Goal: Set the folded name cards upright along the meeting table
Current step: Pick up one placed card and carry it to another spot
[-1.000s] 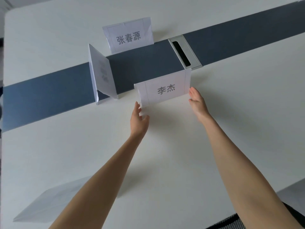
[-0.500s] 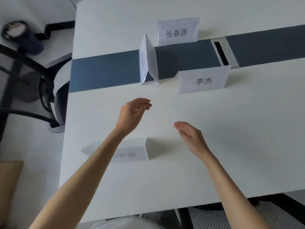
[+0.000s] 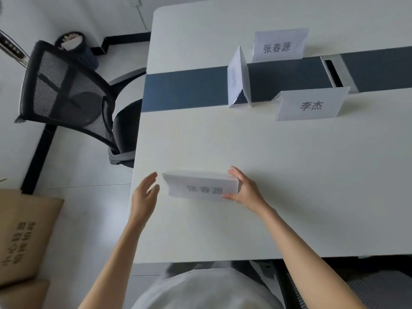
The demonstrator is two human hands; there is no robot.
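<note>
Your right hand (image 3: 246, 190) is clamped on the right end of the near name card (image 3: 201, 188), thumb under the front face and fingers over the ridge, so that end is pinched firm; your left hand (image 3: 145, 192) is spread wide, fingers apart, just beside the card's left end and I can't tell whether it touches the paper. That card sits low on the white meeting table (image 3: 278, 166) close to your edge, its printed face blurred but showing dark characters. Further out, three more folded cards stand upright: the 李杰 card (image 3: 311, 105) at the near edge of the dark blue centre strip (image 3: 185, 91), a sideways tent card (image 3: 238, 79) standing on the strip with its end toward you, and the 张春源 card (image 3: 278, 46) beyond the strip. A silver cable hatch (image 3: 334, 71) sits just behind the 李杰 card. Off the table's left end there's a black mesh office chair (image 3: 64, 90), and a brown cardboard box (image 3: 24, 235) down at your left
</note>
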